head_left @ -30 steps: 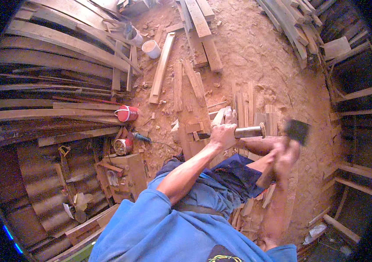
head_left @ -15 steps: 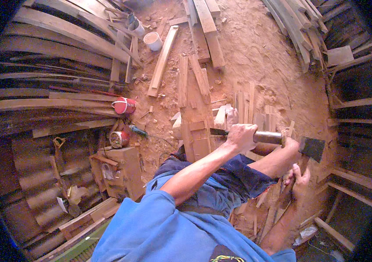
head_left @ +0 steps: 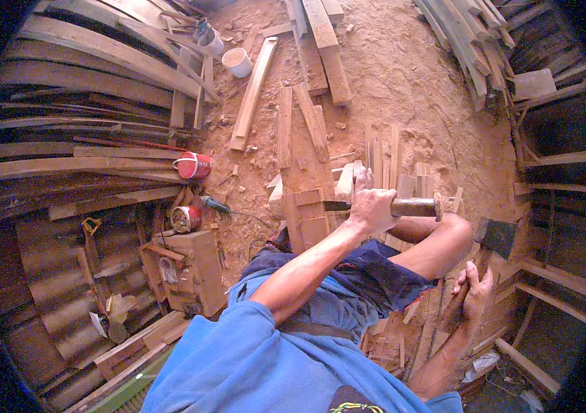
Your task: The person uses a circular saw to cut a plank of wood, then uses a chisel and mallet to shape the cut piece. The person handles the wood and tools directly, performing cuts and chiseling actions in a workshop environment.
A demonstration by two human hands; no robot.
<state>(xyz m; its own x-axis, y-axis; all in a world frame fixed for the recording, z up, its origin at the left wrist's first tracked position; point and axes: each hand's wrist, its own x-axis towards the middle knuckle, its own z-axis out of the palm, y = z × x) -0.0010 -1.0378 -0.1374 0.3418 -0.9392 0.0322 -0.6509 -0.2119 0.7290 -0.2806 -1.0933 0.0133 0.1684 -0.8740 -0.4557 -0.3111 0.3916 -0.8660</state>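
My left hand (head_left: 373,210) is wrapped around the handle of a chisel (head_left: 413,207), held level. The handle, with a ring at its butt, points right; the dark blade points left and reaches a wooden workpiece (head_left: 309,219) with rectangular recesses cut in it. To the right and lower, my right hand (head_left: 474,289) grips the wooden handle of a mallet (head_left: 495,238). Its dark, block-shaped head is past my bent knee, to the right of the chisel's butt and apart from it. A bare foot shows just beyond my left hand, beside short wood pieces (head_left: 345,180).
Stacked boards (head_left: 100,58) line the left side, and more lumber (head_left: 458,48) leans at the far right. A red bucket (head_left: 192,166), a white bucket (head_left: 236,62) and a corded power tool (head_left: 216,204) are on the left. Sawdust and loose planks (head_left: 254,96) cover the floor.
The chisel's butt end has shifted slightly left and away from me with my left hand. My right hand and the mallet have moved slightly to the right. The view has shifted a little.
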